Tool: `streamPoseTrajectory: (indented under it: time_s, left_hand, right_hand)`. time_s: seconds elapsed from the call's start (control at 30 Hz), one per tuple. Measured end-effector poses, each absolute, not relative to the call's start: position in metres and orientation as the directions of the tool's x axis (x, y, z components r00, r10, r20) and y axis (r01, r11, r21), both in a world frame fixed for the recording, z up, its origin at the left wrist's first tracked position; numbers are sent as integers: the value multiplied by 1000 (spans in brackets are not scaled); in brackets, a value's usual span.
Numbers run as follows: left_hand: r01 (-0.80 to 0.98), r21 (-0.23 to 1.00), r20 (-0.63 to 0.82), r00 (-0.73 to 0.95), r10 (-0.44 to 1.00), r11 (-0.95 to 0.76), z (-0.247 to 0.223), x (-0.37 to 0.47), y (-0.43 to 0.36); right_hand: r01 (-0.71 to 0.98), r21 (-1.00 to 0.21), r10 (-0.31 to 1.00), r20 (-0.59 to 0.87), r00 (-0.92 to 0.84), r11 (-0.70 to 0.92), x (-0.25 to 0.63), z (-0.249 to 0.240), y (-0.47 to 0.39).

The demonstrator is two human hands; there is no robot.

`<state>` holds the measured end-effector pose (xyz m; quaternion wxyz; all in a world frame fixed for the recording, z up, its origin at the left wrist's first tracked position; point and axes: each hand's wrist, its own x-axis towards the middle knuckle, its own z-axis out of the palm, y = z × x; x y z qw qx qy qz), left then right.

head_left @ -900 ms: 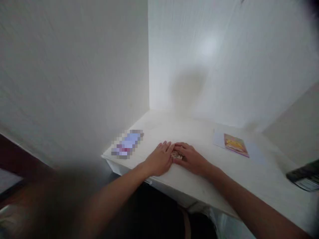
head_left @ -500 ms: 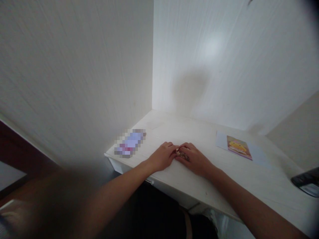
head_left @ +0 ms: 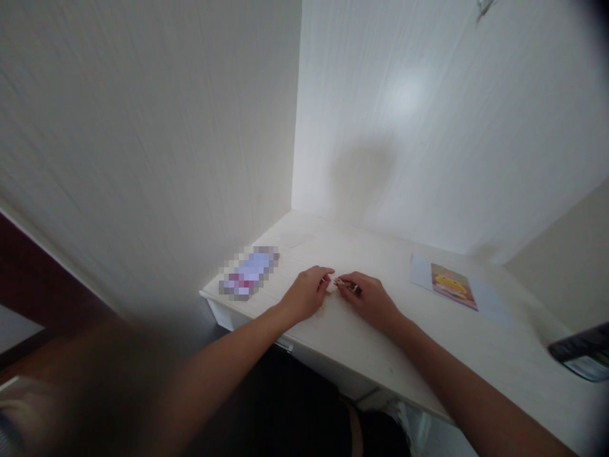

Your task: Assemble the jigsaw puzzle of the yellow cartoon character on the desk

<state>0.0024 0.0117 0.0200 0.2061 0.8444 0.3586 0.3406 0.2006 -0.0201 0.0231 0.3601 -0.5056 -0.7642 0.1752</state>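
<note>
Over the middle of the white desk (head_left: 375,346), my right hand (head_left: 368,297) pinches a small brown patterned object (head_left: 346,285) between thumb and fingers. What the object is cannot be made out. My left hand (head_left: 309,293) is just to its left, with thumb and index finger apart and nothing visible between them. A narrow gap separates the fingertips of the two hands.
A pixelated flat item (head_left: 250,273) lies at the desk's left end. On the right are a picture card with a yellow figure (head_left: 451,285) on pale paper (head_left: 490,301) and a dark object (head_left: 583,352). Pale walls (head_left: 228,127) rise behind the desk.
The hands have parted slightly; my left fingers have come off the small object and opened. My right hand still holds the object, now turned and looking narrower. The camera view has shifted slightly.
</note>
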Motion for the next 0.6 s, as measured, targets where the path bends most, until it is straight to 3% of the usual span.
streamPoseTrajectory:
  time_s: [0.17,0.3,0.37,0.47,0.6]
  left_hand:
    - [522,603,411,444,796,-603,18,-4,24]
    - [524,543,387,538,749,-656,20,-7,16]
    - [504,506,357,616,702,-700,21,-7,9]
    - [478,472,317,693,648,-741,23,-6,2]
    - [442,468,319,723,613,-765,25,-1,3]
  right_hand:
    - [513,-785,937,310,-161,348,206,26,-11]
    - [439,-828,937,316,-149,349,228,36,-11]
    - [524,-761,924,313,-220,382,240,39,-14]
    - [695,-553,887,254,-385,460,246,37,-22]
    - [754,-363,837,248,-488,547,226,31,-35]
